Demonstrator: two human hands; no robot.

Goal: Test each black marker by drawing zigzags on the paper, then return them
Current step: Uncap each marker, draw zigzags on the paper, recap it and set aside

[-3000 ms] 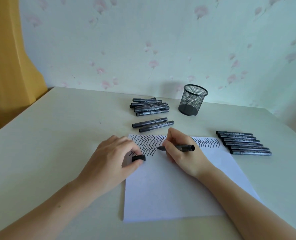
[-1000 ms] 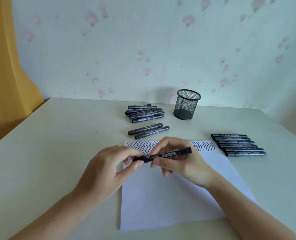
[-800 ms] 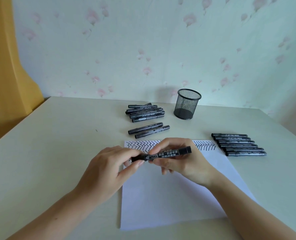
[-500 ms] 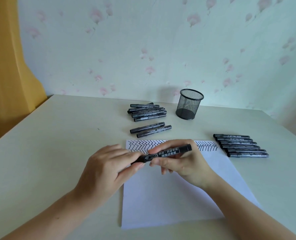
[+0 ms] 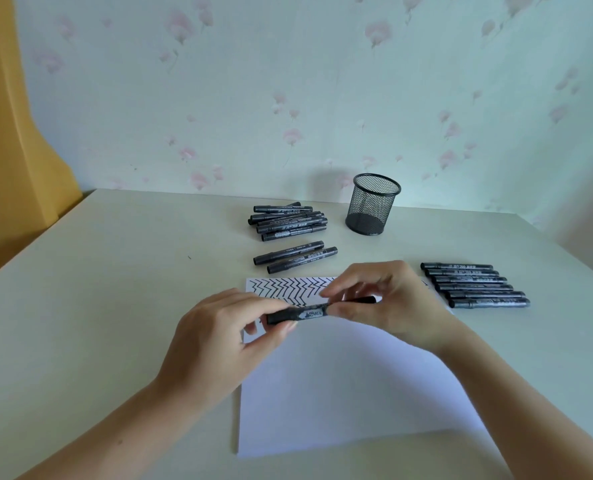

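Setting: pale tabletop is standing against a wall papered with faint pink flowers; a yellow curtain is hanging at the left edge.
Held marker: lying almost level above the paper's upper part, its cap end pointing left and its far end showing past the right hand; both hands are gripping it at once.
Left hand: thumb and curled fingers are pinching the marker's left end.
Right hand: thumb and forefinger are pinching the barrel just right of its printed label; the other fingers are curling loosely above it.
Paper: white sheet lying flat under the hands; black zigzags are running along its top strip, partly hidden behind both hands.
Marker pair: two capped markers are lying side by side just beyond the paper's top edge, slanting up to the right.
Marker pile: a loose heap of markers is resting farther back, left of the cup.
Marker row: six markers are lying parallel in a neat row just beside the paper's right edge, stepping rightward toward the near side.
Mesh cup: black wire pen cup is standing upright near the wall, with nothing showing inside.
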